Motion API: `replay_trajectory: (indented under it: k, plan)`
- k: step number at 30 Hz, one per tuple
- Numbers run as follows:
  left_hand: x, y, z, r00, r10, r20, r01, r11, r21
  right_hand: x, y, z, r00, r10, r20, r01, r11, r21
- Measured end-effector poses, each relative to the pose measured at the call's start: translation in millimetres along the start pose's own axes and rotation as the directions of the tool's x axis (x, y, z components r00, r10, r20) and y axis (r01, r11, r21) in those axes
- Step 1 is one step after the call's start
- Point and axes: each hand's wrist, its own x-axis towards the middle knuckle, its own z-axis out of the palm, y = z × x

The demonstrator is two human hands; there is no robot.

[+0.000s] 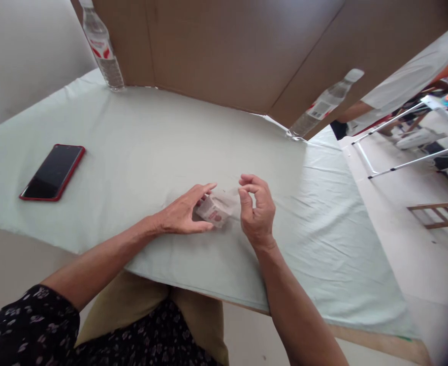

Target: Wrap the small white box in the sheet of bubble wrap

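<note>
A small pale box or packet (215, 212) with reddish-brown print lies on the cloth near the table's front edge. Its exact kind is blurred. My left hand (184, 211) holds it from the left, thumb on the near side and fingers on the far side. Thin translucent wrapping (229, 197) rises from the packet toward the right. My right hand (257, 209) pinches the end of this wrapping between thumb and index finger, and the other fingers are curled.
A red-cased phone (52, 173) lies at the left on the pale green tablecloth (151, 137). Clear bottles stand before the brown cardboard panel (216, 51), one at the left (104, 53), another at the right (321, 109). Another person's sleeve (407, 71) shows beyond it.
</note>
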Motion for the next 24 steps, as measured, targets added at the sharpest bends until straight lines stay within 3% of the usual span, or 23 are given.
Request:
replay_trajectory:
  k: [6,10,12,14,16,18,20,24]
  plan:
    - [0.2,2.9,-0.2,0.996,-0.082,0.032,0.087,0.959,-0.27,8.1,4.8,-6.9,0.981,0.186,-0.061,-0.167,0.957,0.237]
    - [1.7,7.8,-2.5,0.975,-0.181,0.131,0.217,0.908,-0.358,11.5,18.8,-8.1,0.927,0.371,-0.061,-0.327,0.875,0.356]
    - [3.0,9.5,-2.4,0.949,-0.273,0.155,0.313,0.859,-0.405,13.3,28.2,-10.4,0.878,0.479,0.029,-0.448,0.797,0.406]
    - [4.3,9.0,-1.9,0.924,-0.361,0.125,0.375,0.793,-0.48,14.6,34.8,-14.4,0.796,0.562,0.225,-0.599,0.675,0.431]
    - [5.3,6.4,-1.7,0.903,-0.427,0.049,0.378,0.736,-0.561,14.5,35.7,-17.5,0.696,0.57,0.437,-0.718,0.578,0.388]
    - [5.9,2.7,-2.1,0.89,-0.455,-0.029,0.342,0.708,-0.618,12.2,31.1,-16.4,0.631,0.535,0.561,-0.758,0.578,0.301]
    - [6.4,-1.0,-2.6,0.892,-0.445,-0.083,0.294,0.709,-0.64,8.5,24.1,-9.7,0.649,0.496,0.577,-0.722,0.64,0.261]
    - [7.4,-5.6,-1.8,0.907,-0.391,-0.154,0.224,0.76,-0.611,4.3,16.9,6.5,0.822,0.45,0.348,-0.558,0.759,0.337]
